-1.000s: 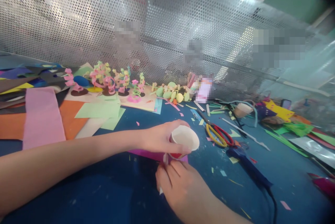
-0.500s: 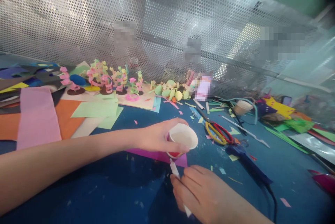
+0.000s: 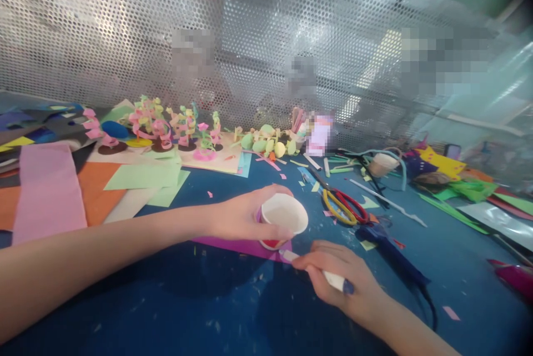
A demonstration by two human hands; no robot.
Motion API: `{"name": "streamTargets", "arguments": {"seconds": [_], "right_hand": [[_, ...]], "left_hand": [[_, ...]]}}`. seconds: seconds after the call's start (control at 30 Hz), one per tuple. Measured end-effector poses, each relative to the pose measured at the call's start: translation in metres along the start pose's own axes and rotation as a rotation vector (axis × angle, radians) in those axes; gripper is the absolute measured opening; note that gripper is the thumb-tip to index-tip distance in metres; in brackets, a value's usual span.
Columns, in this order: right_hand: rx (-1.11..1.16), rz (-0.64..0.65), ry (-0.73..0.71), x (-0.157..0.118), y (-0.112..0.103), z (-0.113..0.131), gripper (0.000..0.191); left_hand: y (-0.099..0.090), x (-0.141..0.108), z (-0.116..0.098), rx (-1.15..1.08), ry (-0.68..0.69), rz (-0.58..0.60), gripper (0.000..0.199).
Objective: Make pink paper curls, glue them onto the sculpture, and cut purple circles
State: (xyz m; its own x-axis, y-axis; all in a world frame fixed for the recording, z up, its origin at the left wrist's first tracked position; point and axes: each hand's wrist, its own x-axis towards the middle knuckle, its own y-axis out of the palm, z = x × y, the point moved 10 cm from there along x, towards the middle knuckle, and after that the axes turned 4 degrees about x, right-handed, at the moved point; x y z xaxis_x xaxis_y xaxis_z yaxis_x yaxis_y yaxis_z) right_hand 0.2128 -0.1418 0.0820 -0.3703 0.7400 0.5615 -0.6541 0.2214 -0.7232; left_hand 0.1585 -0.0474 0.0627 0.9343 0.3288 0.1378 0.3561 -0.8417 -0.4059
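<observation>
A white-lined paper cup (image 3: 285, 214) with some red and purple on its outside stands tilted on a magenta sheet of paper (image 3: 237, 249). My left hand (image 3: 245, 214) is wrapped round the cup from the left, thumb across its front. Just right of the cup's base, my right hand (image 3: 343, 275) grips a white pen (image 3: 333, 279) with a dark blue end. The pen's tip points left, close to the cup's bottom edge and over the magenta paper; whether it touches the sheet I cannot tell.
Scissors with yellow and red handles (image 3: 343, 206) lie to the right, beside a dark blue corded tool (image 3: 393, 256). Curly paper flowers (image 3: 158, 128) stand at the back left. Green paper sheets (image 3: 144, 176) and a pink strip (image 3: 48, 189) lie left. Behind is a perforated metal screen (image 3: 266, 28).
The pen in my right hand has swung from upright to nearly level, and the hand has shifted right and slightly up. My left hand still holds the cup.
</observation>
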Motion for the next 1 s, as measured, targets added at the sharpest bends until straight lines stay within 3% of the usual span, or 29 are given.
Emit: {"name": "streamTargets", "arguments": {"seconds": [0.1, 0.2, 0.27, 0.37, 0.53, 1.0], "right_hand": [[0.095, 0.019, 0.142, -0.004, 0.001, -0.016, 0.017], [0.238, 0.011, 0.427, -0.015, 0.004, -0.049, 0.024], [0.344, -0.113, 0.619, -0.026, -0.002, -0.073, 0.031], [0.453, -0.320, 0.752, -0.037, -0.012, -0.096, 0.033], [0.464, -0.305, 0.830, -0.037, -0.007, -0.105, 0.032], [0.472, -0.154, 0.774, -0.027, 0.008, -0.098, 0.032]], "left_hand": [[0.000, 0.000, 0.003, -0.003, -0.018, 0.006, 0.051], [0.002, 0.000, 0.002, -0.019, -0.024, 0.024, 0.051], [0.002, 0.000, 0.002, -0.016, -0.033, 0.026, 0.051], [-0.001, 0.000, 0.004, 0.020, -0.056, 0.007, 0.053], [-0.001, 0.000, 0.006, 0.035, -0.063, 0.005, 0.056], [-0.002, 0.000, 0.005, 0.050, -0.086, -0.010, 0.057]]}}
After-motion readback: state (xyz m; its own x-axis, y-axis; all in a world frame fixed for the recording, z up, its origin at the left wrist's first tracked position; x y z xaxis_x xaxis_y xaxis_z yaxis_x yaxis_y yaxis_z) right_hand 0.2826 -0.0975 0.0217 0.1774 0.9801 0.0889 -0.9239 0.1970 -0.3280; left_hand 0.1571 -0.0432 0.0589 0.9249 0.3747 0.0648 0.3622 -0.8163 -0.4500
